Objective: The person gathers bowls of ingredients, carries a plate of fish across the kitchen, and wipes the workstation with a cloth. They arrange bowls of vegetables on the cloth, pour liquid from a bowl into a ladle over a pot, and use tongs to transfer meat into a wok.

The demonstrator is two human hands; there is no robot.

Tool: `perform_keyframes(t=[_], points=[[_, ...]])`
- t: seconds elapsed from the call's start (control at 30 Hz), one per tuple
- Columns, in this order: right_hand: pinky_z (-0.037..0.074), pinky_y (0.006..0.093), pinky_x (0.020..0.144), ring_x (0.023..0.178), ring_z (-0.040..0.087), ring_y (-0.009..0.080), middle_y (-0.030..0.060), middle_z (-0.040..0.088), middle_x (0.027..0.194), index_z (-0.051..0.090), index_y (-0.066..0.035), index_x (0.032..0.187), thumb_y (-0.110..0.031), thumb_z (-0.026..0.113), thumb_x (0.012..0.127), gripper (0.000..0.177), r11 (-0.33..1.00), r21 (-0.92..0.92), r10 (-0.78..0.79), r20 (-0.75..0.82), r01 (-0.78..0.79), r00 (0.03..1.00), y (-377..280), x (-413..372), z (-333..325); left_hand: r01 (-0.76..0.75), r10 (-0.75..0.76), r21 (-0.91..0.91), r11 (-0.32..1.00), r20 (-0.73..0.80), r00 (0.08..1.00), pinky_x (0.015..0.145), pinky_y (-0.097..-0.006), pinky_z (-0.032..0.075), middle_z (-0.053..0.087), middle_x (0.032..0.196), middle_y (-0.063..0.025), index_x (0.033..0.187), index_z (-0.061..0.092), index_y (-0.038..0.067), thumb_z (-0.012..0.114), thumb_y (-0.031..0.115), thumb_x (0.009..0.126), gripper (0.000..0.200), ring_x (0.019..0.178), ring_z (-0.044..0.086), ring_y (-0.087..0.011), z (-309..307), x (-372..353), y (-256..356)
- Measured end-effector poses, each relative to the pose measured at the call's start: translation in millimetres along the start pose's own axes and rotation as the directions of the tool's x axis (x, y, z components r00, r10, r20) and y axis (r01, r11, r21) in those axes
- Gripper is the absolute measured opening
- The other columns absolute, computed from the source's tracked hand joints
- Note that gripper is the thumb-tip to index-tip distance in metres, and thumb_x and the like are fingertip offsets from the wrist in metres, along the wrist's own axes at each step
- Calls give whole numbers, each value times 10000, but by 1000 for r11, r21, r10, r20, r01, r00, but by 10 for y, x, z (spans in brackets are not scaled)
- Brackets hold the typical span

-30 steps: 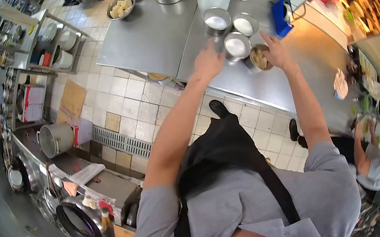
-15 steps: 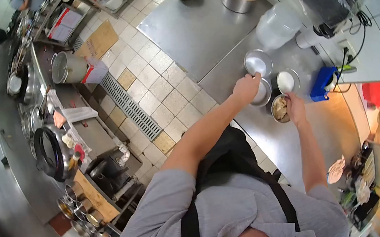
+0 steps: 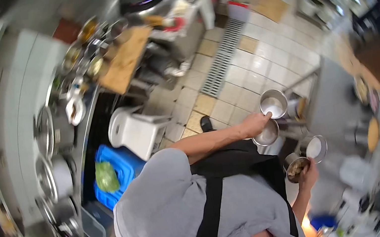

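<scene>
While the person stands on the pale tiled floor (image 3: 243, 74) beside the grey steel table (image 3: 334, 94), the left hand (image 3: 254, 122) is stretched toward that table's edge. Its fingers are closed over the rims of two vessels: a shiny round steel cup with a pale inside (image 3: 273, 103) just past the fingertips on the table side, and a second round steel cup (image 3: 266, 133) under the palm, farther from the table and close to the black apron (image 3: 227, 162). The right hand (image 3: 309, 176) is wrapped around a round steel cup of brownish food (image 3: 298, 169). A round steel cup with white contents (image 3: 314, 148) touches it on the table side, though blur hides whether the same fingers pinch it. That makes four cups, two at each hand, all mouth-up, all lying between the body and the table. I cannot tell which pair is closer to the table.
</scene>
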State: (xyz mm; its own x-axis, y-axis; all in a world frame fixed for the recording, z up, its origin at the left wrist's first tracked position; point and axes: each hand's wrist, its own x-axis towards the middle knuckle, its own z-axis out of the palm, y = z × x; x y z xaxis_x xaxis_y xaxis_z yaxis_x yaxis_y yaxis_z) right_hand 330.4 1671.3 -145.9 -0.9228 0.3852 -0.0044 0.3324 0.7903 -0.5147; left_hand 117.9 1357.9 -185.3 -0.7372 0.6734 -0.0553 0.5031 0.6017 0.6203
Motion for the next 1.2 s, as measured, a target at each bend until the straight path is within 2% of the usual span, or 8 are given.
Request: perform_keyframes(t=[0.2,0.4,0.6,0.67,0.8,0.87,1.0,1.2], points=[[536,471,813,912,695,427,238,719,969,674,-55,1188,-28,552,915,301,961,24,-276,201,277,940,-1869,1084,938,433,-453,-132,892,-259,853,740,-561,528,685,882,-244,1231,497,16,597,-7,805,438,864,677,-469,-1156,-1140,-1550],[521,502,744,883,679,453,251,703,916,678,-74,1108,-78,593,941,188,747,139,-652,349,651,673,-3924,1916,2050,686,-722,-303,662,-504,474,784,-578,529,692,897,-290,1202,512,6,574,-40,797,413,898,675,-494,-2307,-2304,-2670],[528,517,744,861,675,452,243,704,910,682,-65,1103,-94,624,937,178,477,323,-835,456,817,308,-6026,2226,3183,772,-784,-438,461,-609,123,809,-583,526,689,901,-325,1197,528,-4,558,-50,795,406,908,677,-506,-3087,-3174,-3740],[530,521,741,842,677,449,240,704,890,682,-57,1087,-88,628,932,167,375,348,-855,489,860,175,-6673,2213,3495,827,-787,-391,404,-609,97,801,-570,540,700,918,-302,1248,528,2,554,4,839,409,904,687,-489,-3115,-3383,-4184],[533,544,742,863,694,428,217,717,870,667,-75,1013,-179,537,977,170,-34,476,-900,367,879,-234,-7559,2436,4778,908,-885,-363,206,-466,15,802,-543,572,721,987,-249,1315,545,47,507,141,946,382,917,720,-415,-3077,-3622,-4910],[536,552,753,873,697,430,224,719,884,661,-76,979,-193,513,966,189,-56,381,-817,514,923,-262,-8156,2243,5070,928,-859,-353,121,-505,-80,828,-536,571,725,1024,-226,1270,578,82,530,147,948,332,950,722,-385,-2941,-3717,-5181],[537,562,779,900,695,435,237,720,922,672,-78,1026,-162,534,934,186,-76,449,-743,570,890,-351,-8801,1975,5482,845,-879,-523,116,-451,-158,855,-536,553,723,1030,-203,1206,582,121,532,116,923,287,1002,694,-423,-3338,-3576,-4688],[526,568,791,903,690,437,230,722,910,667,-99,1079,-167,578,937,181,-59,500,-743,557,864,-372,-8964,1942,6170,767,-873,-632,112,-431,-228,824,-563,546,712,994,-261,1225,575,134,531,92,913,318,952,697,-460,-3333,-3526,-4960]])
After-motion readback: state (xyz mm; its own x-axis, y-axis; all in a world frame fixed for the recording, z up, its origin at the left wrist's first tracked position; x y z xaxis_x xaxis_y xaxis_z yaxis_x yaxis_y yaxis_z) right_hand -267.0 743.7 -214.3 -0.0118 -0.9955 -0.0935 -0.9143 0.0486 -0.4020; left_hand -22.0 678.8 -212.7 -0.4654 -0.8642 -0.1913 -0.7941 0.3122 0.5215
